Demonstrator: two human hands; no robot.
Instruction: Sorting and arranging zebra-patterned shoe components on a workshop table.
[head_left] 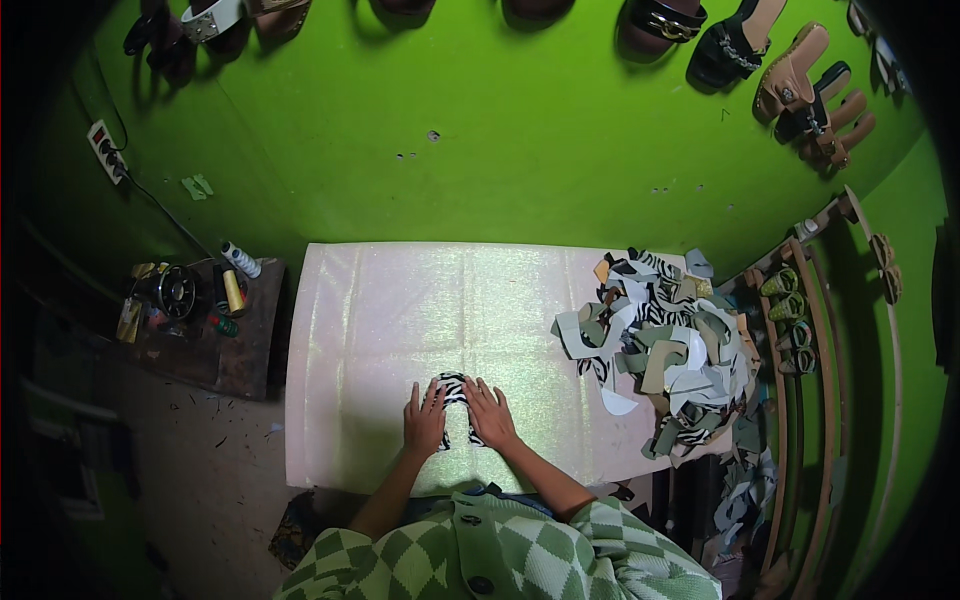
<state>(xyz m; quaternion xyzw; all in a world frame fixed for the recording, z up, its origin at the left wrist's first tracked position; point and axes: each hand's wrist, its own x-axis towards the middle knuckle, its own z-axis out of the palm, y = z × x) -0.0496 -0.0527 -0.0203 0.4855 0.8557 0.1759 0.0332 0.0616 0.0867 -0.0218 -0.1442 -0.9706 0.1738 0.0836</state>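
A zebra-striped, arch-shaped piece of material point(453, 382) lies on the pale, shimmering tabletop point(390, 300), close to the table's near side. My left hand point(426, 420) rests flat on the left leg of the arch, its fingers stretched out and pointing away from me. On the opposite leg lies my right hand point(488, 415), also flat with fingers extended. Between the hands the pale surface shows through the arch's gap. Parts of both striped legs are hidden under my palms; their lower ends peek out beside the wrists.
Cut scraps point(665, 350), grey, white, tan and zebra-striped, are heaped at the table's right. A small dark side table point(205, 340) at left carries a thread cone point(241, 261), bottles and a round black device. Sandals point(790, 75) hang on the green wall; a wooden rack point(775, 400) stands right.
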